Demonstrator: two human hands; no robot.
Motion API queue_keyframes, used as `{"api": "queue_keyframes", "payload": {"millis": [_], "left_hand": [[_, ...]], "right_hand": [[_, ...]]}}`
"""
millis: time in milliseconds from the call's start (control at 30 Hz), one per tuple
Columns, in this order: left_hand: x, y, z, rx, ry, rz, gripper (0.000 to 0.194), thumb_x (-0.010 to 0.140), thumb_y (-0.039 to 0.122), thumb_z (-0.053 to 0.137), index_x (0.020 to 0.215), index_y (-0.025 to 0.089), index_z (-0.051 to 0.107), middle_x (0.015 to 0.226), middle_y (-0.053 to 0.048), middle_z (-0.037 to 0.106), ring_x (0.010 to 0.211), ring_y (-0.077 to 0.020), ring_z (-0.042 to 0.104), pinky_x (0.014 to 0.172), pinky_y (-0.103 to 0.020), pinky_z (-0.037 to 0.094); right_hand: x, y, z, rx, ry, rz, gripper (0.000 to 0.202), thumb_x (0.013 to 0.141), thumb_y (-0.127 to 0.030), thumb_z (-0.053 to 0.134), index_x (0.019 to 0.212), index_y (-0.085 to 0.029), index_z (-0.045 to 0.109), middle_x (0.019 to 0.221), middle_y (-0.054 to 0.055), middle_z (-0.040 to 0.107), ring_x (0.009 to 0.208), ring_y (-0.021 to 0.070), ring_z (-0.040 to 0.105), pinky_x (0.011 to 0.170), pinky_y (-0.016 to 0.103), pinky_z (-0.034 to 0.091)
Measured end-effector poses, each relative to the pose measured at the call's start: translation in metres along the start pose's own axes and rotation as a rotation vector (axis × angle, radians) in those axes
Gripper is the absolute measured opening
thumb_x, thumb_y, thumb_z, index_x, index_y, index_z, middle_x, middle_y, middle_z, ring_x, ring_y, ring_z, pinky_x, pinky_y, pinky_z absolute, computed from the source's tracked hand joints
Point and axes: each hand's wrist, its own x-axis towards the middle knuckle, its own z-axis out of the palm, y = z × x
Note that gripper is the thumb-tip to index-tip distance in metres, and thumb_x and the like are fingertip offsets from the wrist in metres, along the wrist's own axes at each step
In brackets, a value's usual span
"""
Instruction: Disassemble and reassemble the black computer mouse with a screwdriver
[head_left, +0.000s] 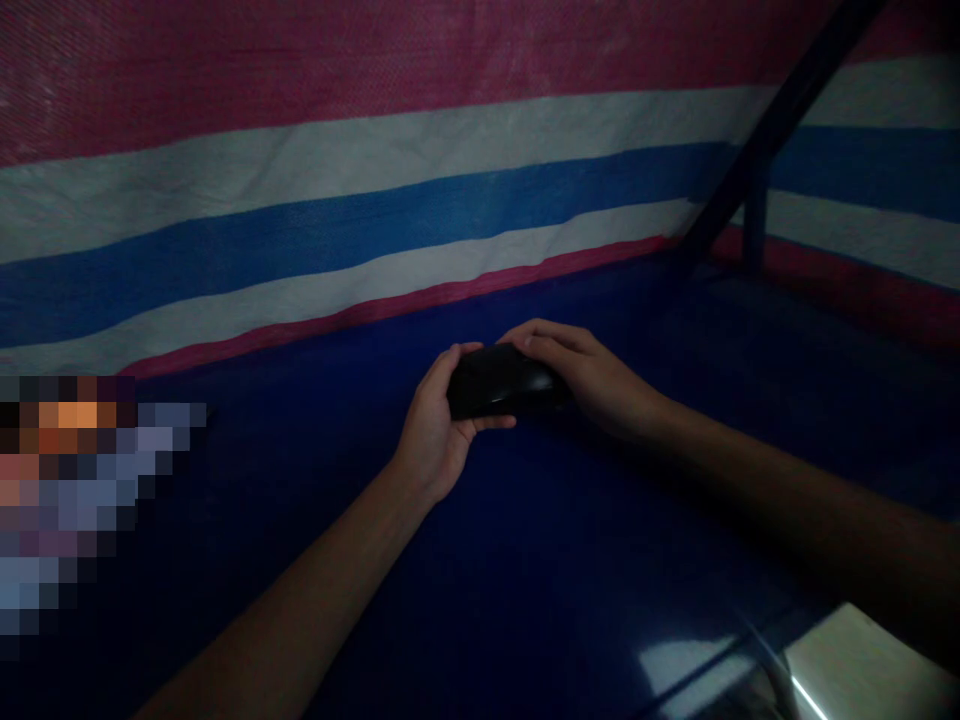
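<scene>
A black, rounded, glossy object point(504, 382) is held between both hands above a dark blue surface point(480, 560). My left hand point(442, 420) grips its left end, with the thumb on the near left edge and fingers reaching under it. My right hand point(574, 360) wraps round its right end from above, fingers over the far edge. The object lies roughly level; its underside and what kind of thing it is cannot be made out in the dim light.
A red, white and blue striped sheet point(375, 220) hangs behind the surface. A dark slanted bar point(772, 130) stands at the back right. A pixelated item point(82, 490) lies at the left. At the lower right is a pale, shiny object point(862, 665).
</scene>
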Motion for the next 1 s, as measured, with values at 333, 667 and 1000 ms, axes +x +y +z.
{"api": "queue_keyframes", "payload": {"millis": [333,667,1000], "left_hand": [[0.001,0.0,0.001,0.033,0.011,-0.018,0.014,0.084,0.026,0.055,0.089,0.015,0.061,0.089,-0.007,0.066,0.07,-0.0173,0.064,0.046,-0.026,0.058],[0.002,0.002,0.002,-0.031,0.099,0.004,0.016,0.087,0.024,0.049,0.084,0.014,0.061,0.08,-0.005,0.067,0.061,-0.0139,0.064,0.043,-0.023,0.054],[0.002,0.003,0.003,0.0,0.094,-0.019,0.016,0.086,0.023,0.05,0.085,0.012,0.062,0.08,-0.006,0.067,0.063,-0.0141,0.064,0.044,-0.022,0.055]], "right_hand": [[0.004,0.002,-0.009,-0.146,-0.031,-0.075,0.03,0.09,-0.04,0.049,0.092,-0.02,0.071,0.095,0.002,0.072,0.09,0.0182,0.064,0.082,0.032,0.047],[0.002,0.005,-0.017,-0.308,-0.253,-0.412,0.056,0.075,-0.042,0.071,0.124,-0.021,0.056,0.124,0.007,0.062,0.11,0.0205,0.06,0.091,0.034,0.047],[0.004,0.005,-0.02,-0.424,-0.286,-0.5,0.055,0.075,-0.036,0.073,0.123,-0.016,0.054,0.12,0.009,0.063,0.107,0.0201,0.061,0.09,0.035,0.048]]}}
